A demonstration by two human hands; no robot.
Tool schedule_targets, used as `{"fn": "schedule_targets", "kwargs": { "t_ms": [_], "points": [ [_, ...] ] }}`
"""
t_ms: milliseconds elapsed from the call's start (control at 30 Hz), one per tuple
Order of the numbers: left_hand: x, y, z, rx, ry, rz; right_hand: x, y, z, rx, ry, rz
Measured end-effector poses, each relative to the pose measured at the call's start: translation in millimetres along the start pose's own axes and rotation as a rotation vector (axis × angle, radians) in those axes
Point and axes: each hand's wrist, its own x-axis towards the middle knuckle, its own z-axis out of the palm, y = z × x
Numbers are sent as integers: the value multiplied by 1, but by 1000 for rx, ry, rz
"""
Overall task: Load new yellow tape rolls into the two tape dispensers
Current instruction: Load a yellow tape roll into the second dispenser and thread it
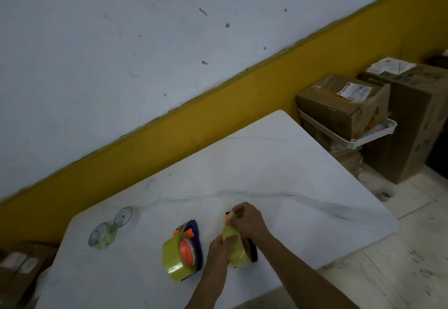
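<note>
Two tape dispensers lie on the white table [278, 163], each with a yellow tape roll on it. The left dispenser [196, 243] is dark blue with orange parts and its yellow roll [173, 257] sits on the orange hub; no hand touches it. On the right dispenser [253, 251], black and orange, my left hand [219, 248] holds the second yellow roll [238, 254]. My right hand [247, 219] pinches the tape's loose end near the dispenser's front. That dispenser is mostly hidden by my hands.
Two empty clear tape cores [103, 234] [123, 216] lie at the table's left. Cardboard boxes [344, 105] and a white tray rack [373, 136] stand to the right of the table by the yellow-and-white wall. More boxes [19, 267] sit at the lower left.
</note>
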Motion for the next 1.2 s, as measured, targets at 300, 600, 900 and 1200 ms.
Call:
{"fn": "schedule_targets", "kwargs": {
  "t_ms": [300, 600, 900, 1200],
  "points": [
    [-14, 2, -2, -84, 10, -98, 3, 1, 0, 68, 5, -117],
    [-7, -4, -8, -234, -35, -218, -8, -26, -5, 345, -89, -192],
    [-14, -7, -18, -201, -74, -156, -1, -47, 1, 468, -83, -154],
    [-21, -12, -25, -152, 18, 15, 8, -64, 12, 471, -163, -148]
  ]
}}
